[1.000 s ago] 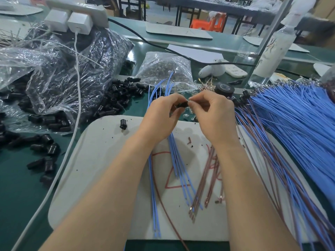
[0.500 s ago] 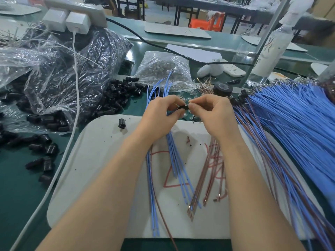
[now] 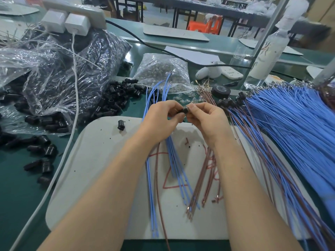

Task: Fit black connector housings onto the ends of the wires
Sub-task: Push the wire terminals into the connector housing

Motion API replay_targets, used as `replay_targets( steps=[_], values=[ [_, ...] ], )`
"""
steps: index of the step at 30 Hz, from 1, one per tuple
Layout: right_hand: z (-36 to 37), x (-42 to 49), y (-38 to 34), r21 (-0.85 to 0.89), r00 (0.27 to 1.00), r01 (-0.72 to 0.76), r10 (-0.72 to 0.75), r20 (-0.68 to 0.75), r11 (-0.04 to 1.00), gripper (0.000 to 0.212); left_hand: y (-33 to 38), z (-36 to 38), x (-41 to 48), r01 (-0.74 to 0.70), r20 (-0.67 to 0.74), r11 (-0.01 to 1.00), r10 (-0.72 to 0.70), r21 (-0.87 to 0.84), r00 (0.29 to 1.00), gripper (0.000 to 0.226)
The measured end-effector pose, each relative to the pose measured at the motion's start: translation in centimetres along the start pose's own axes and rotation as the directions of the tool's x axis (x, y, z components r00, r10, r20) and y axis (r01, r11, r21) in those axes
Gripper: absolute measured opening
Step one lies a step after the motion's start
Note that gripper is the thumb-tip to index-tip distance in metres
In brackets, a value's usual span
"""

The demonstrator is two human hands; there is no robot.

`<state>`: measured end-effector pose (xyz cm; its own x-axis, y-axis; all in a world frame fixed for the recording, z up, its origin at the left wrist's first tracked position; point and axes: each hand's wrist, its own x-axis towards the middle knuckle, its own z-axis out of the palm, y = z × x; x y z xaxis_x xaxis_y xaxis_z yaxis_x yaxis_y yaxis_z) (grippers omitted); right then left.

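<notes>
Spare black housings (image 3: 116,100) lie heaped at my left, one stray housing (image 3: 121,125) alone on the white board (image 3: 94,169). My left hand (image 3: 160,118) pinches the black connector housing (image 3: 185,110) at its fingertips, above the board's far edge, with blue wires (image 3: 175,160) passing beneath my palm. My right hand (image 3: 208,117) pinches the housing's other end. If I push off-axis, the terminal could bend or seat only halfway. My fingers hide the wire end, so I cannot tell whether it is in. The big blue bundle (image 3: 299,127) runs out of view.
</notes>
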<state>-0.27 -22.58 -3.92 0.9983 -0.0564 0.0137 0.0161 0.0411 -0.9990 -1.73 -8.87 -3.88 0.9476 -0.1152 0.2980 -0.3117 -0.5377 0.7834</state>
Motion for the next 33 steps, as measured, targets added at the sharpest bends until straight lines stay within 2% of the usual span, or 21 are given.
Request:
replay_targets(
  steps=[9, 11, 14, 16, 20, 22, 24, 25, 27, 29, 30, 32, 33],
  values=[
    [0.1, 0.1, -0.1, 0.074, 0.999, -0.011, 0.008, 0.04, 0.997, 0.018, 0.1, -0.1, 0.0, 0.02, -0.04, 0.999, -0.022, -0.036, 0.999, 0.012],
    [0.1, 0.0, -0.1, 0.033, 0.997, -0.004, 0.002, 0.074, 0.999, 0.018, 0.1, -0.1, 0.1, 0.028, -0.037, 0.999, -0.029, -0.042, 0.999, 0.013],
    [0.0, -0.2, -0.2, -0.117, 0.994, 0.057, -0.046, 0.099, 0.991, 0.017, 0.0, 0.0, 0.1, 0.039, -0.009, 0.997, -0.04, -0.06, 0.999, 0.013],
    [-0.2, -0.2, -0.3, -0.141, 0.993, 0.056, -0.04, 0.115, 0.988, 0.02, 0.0, -0.2, 0.1, 0.049, 0.04, 0.993, -0.045, -0.106, 0.998, 0.014],
    [-0.2, 0.0, -0.4, 0.088, 0.98, -0.125, 0.109, 0.166, 0.988, 0.023, 0.0, -0.6, 0.0, 0.087, 0.117, 0.959, -0.057, -0.27, 0.992, 0.012],
    [0.0, 0.0, -0.3, 0.184, 0.968, -0.204, 0.17, 0.184, 0.961, 0.025, 0.0, -0.6, 0.0, 0.099, 0.122, 0.948, -0.064, -0.302, 0.99, 0.011],
    [0.1, 0.0, -0.2, 0.217, 0.966, -0.219, 0.18, 0.185, 0.951, 0.025, -0.1, -0.6, 0.0, 0.105, 0.123, 0.948, -0.071, -0.301, 0.99, 0.011],
    [0.1, 0.0, -0.1, 0.179, 0.973, -0.188, 0.158, 0.169, 0.966, 0.024, -0.2, -0.6, 0.0, 0.107, 0.121, 0.953, -0.076, -0.282, 0.99, 0.012],
    [0.2, 0.1, 0.2, -0.1, 0.995, -0.012, 0.021, 0.092, 0.995, 0.022, -0.4, -0.5, 0.1, 0.105, 0.097, 0.976, -0.088, -0.189, 0.991, 0.012],
    [0.6, 0.1, 0.4, -0.431, 0.983, 0.18, -0.181, 0.038, 0.884, 0.018, -0.5, -0.3, 0.2, 0.099, 0.053, 0.992, -0.094, -0.083, 0.994, 0.013],
    [0.7, 0.0, 0.5, -0.525, 0.964, 0.24, -0.264, 0.031, 0.816, 0.016, -0.6, -0.2, 0.3, 0.096, 0.036, 0.994, -0.094, -0.044, 0.995, 0.014],
    [1.0, -0.2, 0.5, -0.597, 0.94, 0.294, -0.338, 0.039, 0.747, 0.016, -0.5, -0.1, 0.3, 0.084, 0.014, 0.996, -0.084, 0.012, 0.996, 0.014],
    [1.0, -0.1, 0.5, -0.586, 0.95, 0.27, -0.309, 0.034, 0.764, 0.017, -0.5, -0.1, 0.3, 0.077, 0.013, 0.997, -0.077, 0.02, 0.997, 0.014]
  ],
)
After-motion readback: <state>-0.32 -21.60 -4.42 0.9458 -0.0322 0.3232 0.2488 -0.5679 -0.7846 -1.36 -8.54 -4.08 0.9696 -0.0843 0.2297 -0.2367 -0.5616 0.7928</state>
